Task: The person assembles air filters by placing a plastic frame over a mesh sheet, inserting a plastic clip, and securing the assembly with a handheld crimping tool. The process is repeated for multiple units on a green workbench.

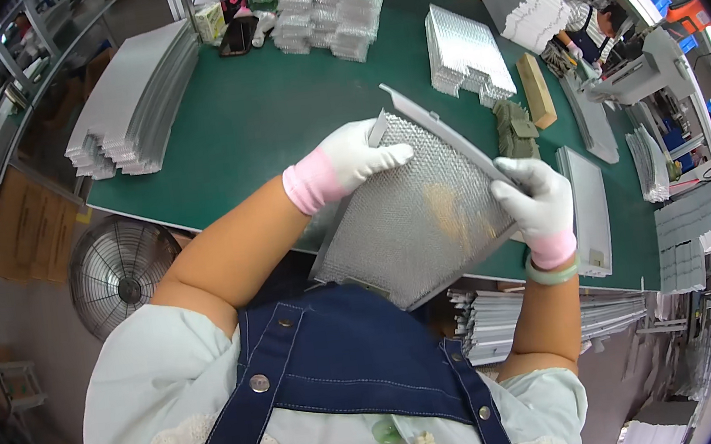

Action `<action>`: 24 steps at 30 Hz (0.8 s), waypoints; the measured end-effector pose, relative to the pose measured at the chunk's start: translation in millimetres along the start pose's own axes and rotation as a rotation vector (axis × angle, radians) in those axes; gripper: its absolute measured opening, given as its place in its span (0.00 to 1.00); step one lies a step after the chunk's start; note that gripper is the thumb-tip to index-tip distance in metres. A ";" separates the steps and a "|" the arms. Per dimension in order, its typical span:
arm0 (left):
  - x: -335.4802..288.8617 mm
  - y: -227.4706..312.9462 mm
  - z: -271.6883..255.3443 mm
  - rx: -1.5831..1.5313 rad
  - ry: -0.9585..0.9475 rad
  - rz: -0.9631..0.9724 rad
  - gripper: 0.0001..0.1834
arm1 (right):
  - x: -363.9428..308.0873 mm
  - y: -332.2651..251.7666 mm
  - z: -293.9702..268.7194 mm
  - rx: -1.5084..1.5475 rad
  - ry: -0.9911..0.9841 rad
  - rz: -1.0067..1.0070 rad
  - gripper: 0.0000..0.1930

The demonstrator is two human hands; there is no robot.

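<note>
A silver metal mesh filter panel (406, 207) with a thin metal frame is held up, tilted, between my hands in front of my body. Yellowish marks show on the right side of its mesh. White gloves with pink cuffs cover both hands. My left hand (358, 153) grips the panel's upper left edge, thumb lying over the mesh. On the other side, my right hand (537, 201) pinches the long metal frame strip (441, 129) along the upper right edge. The strip's far end sticks out past the panel's corner. The fingers behind the panel are hidden.
On the green table (271, 100) lie stacked metal sheets (139, 89), mesh pads (467, 47), a wooden block (536, 89), small metal pieces (516, 129) and flat panels (587, 213). A phone (239, 36) lies at the back. A fan (123, 275) stands at left. Another person (592, 28) works at far right.
</note>
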State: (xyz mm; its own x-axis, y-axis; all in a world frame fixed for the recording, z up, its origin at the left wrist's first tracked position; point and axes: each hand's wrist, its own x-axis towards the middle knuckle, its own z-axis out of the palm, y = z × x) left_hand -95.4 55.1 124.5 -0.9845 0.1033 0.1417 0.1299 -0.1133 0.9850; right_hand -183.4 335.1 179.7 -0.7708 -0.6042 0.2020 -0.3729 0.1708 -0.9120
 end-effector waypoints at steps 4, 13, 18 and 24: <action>-2.7 -8.1 12.6 0.177 0.205 -0.065 0.24 | 12.2 26.7 -3.7 -0.011 0.003 0.040 0.15; 45.7 91.7 64.3 1.616 -0.306 0.315 0.15 | 6.4 19.3 -9.9 0.065 -0.078 0.026 0.15; 57.8 98.0 61.8 1.639 -0.648 0.014 0.11 | 3.1 13.0 -6.7 0.045 -0.139 0.032 0.15; 54.2 108.2 64.6 1.664 -0.602 -0.147 0.13 | 15.6 19.2 -16.3 0.049 -0.228 0.041 0.16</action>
State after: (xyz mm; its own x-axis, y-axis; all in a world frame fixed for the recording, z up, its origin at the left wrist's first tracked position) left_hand -127.0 112.3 245.0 -0.8723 0.3764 -0.3120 0.4001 0.9164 -0.0130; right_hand -211.0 341.7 171.1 -0.6458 -0.7589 0.0833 -0.3139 0.1645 -0.9351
